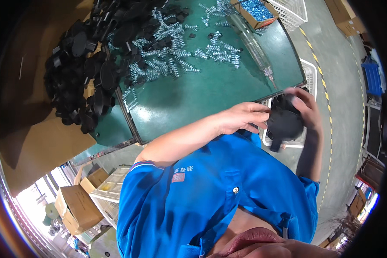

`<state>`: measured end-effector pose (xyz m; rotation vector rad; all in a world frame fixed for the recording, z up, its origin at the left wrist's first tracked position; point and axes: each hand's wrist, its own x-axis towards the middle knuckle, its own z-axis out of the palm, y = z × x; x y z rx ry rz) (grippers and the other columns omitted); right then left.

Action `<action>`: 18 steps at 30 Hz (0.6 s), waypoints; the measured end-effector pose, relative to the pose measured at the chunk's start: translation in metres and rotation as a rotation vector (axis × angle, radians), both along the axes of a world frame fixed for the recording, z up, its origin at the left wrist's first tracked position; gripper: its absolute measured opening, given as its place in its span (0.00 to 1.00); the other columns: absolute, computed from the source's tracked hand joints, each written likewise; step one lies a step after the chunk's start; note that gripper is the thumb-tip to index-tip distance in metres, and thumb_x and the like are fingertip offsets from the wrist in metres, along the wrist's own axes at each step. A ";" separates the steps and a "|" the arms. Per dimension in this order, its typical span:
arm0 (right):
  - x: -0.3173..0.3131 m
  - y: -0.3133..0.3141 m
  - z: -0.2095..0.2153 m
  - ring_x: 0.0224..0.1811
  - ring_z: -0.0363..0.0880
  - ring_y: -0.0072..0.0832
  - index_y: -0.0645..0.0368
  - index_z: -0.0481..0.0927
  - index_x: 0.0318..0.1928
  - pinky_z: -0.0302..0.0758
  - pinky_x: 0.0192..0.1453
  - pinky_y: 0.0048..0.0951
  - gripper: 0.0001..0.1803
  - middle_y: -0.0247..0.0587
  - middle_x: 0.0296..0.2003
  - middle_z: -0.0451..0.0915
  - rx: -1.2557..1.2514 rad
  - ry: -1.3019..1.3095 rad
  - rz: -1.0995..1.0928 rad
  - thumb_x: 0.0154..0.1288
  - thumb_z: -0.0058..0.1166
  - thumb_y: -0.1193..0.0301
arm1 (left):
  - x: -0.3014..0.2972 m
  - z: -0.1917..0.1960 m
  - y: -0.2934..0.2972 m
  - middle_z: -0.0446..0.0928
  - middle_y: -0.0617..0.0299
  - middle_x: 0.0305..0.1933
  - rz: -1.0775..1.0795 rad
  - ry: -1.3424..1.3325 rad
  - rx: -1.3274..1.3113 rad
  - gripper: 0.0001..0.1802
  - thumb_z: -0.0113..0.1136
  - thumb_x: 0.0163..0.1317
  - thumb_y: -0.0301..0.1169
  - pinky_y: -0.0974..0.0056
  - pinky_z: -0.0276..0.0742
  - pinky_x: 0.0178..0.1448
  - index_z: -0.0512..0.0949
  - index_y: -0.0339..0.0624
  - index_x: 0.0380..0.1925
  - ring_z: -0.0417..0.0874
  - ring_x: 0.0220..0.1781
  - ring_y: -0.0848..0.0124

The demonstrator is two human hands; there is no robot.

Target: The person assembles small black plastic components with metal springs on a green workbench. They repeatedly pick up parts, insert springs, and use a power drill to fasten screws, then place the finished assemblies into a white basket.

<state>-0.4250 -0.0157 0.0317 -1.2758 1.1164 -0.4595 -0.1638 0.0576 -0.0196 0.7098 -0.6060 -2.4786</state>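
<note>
Fingers (301, 104) of your right hand (311, 115) hold the black part (285, 125) near its upper edge, probably to leave its round face free, above the white basket (311, 76) beside the worktop (176, 101), while your left hand (238, 117), fingers loosely parted, flanks it, perhaps for support, contact unclear.

A wide fisheye view from the left of two cameras worn on a person's head, facing steeply down. The wearer's blue shirt (172, 210) fills the near middle, very close to the lens; both hands (241, 117) appear beyond it, right of centre. The green table (172, 103) spreads across the far side, grey floor (346, 77) along the right. Straight edges bend toward a dark, rounded rim.
</note>
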 end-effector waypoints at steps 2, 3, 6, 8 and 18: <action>0.048 0.009 -0.002 0.49 0.78 0.24 0.67 0.79 0.52 0.74 0.54 0.27 0.20 0.39 0.46 0.82 -0.165 0.051 -0.068 0.68 0.57 0.63 | 0.004 0.008 0.009 0.76 0.53 0.59 0.188 -0.045 -0.041 0.33 0.65 0.66 0.36 0.59 0.78 0.59 0.65 0.33 0.65 0.80 0.55 0.69; 0.069 0.009 -0.001 0.48 0.78 0.24 0.66 0.79 0.53 0.74 0.53 0.27 0.20 0.39 0.45 0.82 -0.245 0.063 -0.044 0.69 0.56 0.63 | 0.012 0.006 0.010 0.77 0.54 0.57 0.294 -0.088 -0.028 0.31 0.66 0.65 0.33 0.60 0.79 0.58 0.66 0.32 0.63 0.81 0.53 0.69; 0.105 -0.005 -0.009 0.46 0.82 0.30 0.64 0.79 0.54 0.76 0.51 0.31 0.20 0.47 0.44 0.83 -0.514 0.114 0.065 0.70 0.55 0.62 | 0.053 0.006 0.016 0.81 0.54 0.50 0.550 -0.153 -0.059 0.24 0.65 0.63 0.27 0.60 0.81 0.57 0.71 0.31 0.57 0.84 0.50 0.68; 0.114 -0.026 -0.020 0.45 0.83 0.40 0.63 0.77 0.55 0.78 0.49 0.37 0.22 0.50 0.42 0.81 -0.897 0.284 -0.047 0.70 0.56 0.59 | 0.083 0.010 0.021 0.82 0.52 0.51 0.582 -0.054 -0.001 0.23 0.63 0.64 0.29 0.59 0.82 0.58 0.72 0.30 0.56 0.85 0.50 0.66; 0.168 -0.100 -0.063 0.44 0.83 0.49 0.62 0.68 0.53 0.80 0.45 0.49 0.33 0.53 0.38 0.81 -0.970 1.034 0.101 0.61 0.62 0.49 | 0.117 0.013 0.038 0.83 0.53 0.47 0.617 -0.123 0.025 0.20 0.64 0.63 0.28 0.62 0.83 0.54 0.74 0.29 0.52 0.86 0.46 0.68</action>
